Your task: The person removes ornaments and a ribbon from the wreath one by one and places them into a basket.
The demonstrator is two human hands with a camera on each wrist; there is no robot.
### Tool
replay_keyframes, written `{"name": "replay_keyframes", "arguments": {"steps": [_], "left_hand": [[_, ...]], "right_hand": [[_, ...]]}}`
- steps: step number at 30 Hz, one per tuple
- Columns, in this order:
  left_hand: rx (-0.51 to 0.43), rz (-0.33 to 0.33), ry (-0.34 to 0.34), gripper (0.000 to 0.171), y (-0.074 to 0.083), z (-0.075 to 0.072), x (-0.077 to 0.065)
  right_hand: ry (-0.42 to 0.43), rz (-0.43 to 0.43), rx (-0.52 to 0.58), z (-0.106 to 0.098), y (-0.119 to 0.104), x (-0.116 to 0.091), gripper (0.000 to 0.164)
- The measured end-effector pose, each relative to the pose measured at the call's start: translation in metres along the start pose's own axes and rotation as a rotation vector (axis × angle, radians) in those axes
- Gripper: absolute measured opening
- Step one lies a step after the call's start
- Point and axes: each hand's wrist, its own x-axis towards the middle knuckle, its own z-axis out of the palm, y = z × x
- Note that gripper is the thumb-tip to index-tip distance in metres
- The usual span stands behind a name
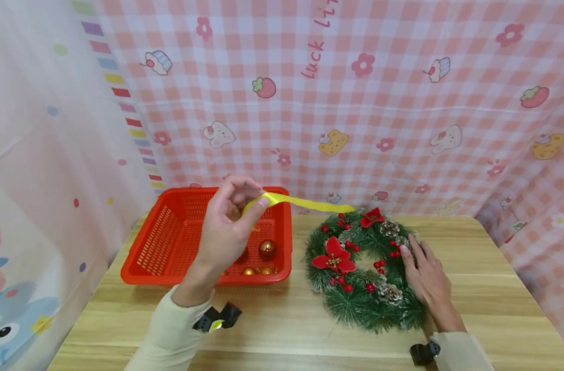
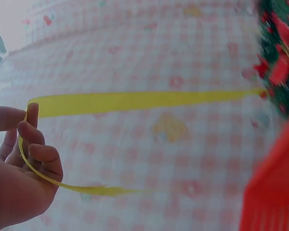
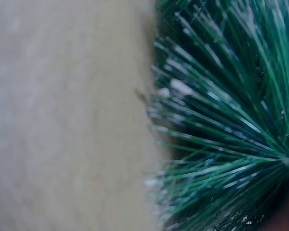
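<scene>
My left hand (image 1: pixel 228 226) is raised above the red basket and pinches a yellow ribbon (image 1: pixel 309 204) between thumb and fingers. From there the ribbon stretches right to the top of a green Christmas wreath (image 1: pixel 351 309). In the left wrist view a loose tail of the ribbon (image 2: pixel 111 102) curves down past the curled fingers. Red flowers, red berries and pinecones decorate the wreath, which lies on the table. My right hand (image 1: pixel 427 278) rests on its right side with fingers extended. Close up, the right wrist view shows only wreath needles (image 3: pixel 221 120) and tabletop.
To the left of the wreath stands a red plastic basket (image 1: pixel 166 280) holding several shiny ornament balls (image 1: pixel 267 248). Both are on a wooden table (image 1: pixel 282 340). A pink checked curtain (image 1: pixel 286 118) hangs right behind the table, with curtains on both sides too.
</scene>
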Motion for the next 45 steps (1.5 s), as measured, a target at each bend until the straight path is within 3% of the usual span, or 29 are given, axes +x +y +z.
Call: {"name": "replay_keyframes", "arguments": {"steps": [6,13,19,27,35,39,45], "left_hand": [[0.121,-0.057,0.007,0.019,-0.015,-0.035,-0.019],[0.26,-0.163,-0.044,0.018,-0.035,-0.065,-0.039],[0.352,-0.27,-0.073,0.02,-0.049,-0.077,-0.044],[0.475,-0.323,-0.12,0.022,-0.066,-0.082,-0.043],[0.71,-0.328,-0.152,0.037,-0.075,-0.071,-0.04],[0.692,-0.353,-0.194,0.041,-0.075,-0.052,-0.033],[0.631,-0.416,-0.289,0.043,-0.079,-0.011,-0.016]], "right_hand": [[0.005,0.001,-0.002,0.0,0.0,0.0,0.067],[0.005,-0.002,-0.003,0.001,0.001,0.0,0.067],[0.015,-0.017,0.006,0.001,0.0,0.0,0.067],[0.021,-0.013,0.003,0.001,0.0,-0.001,0.067],[0.024,-0.014,0.001,0.001,0.0,-0.001,0.067],[0.024,-0.008,0.001,0.0,0.0,0.0,0.067],[0.018,-0.002,0.003,0.001,0.0,0.0,0.068]]}}
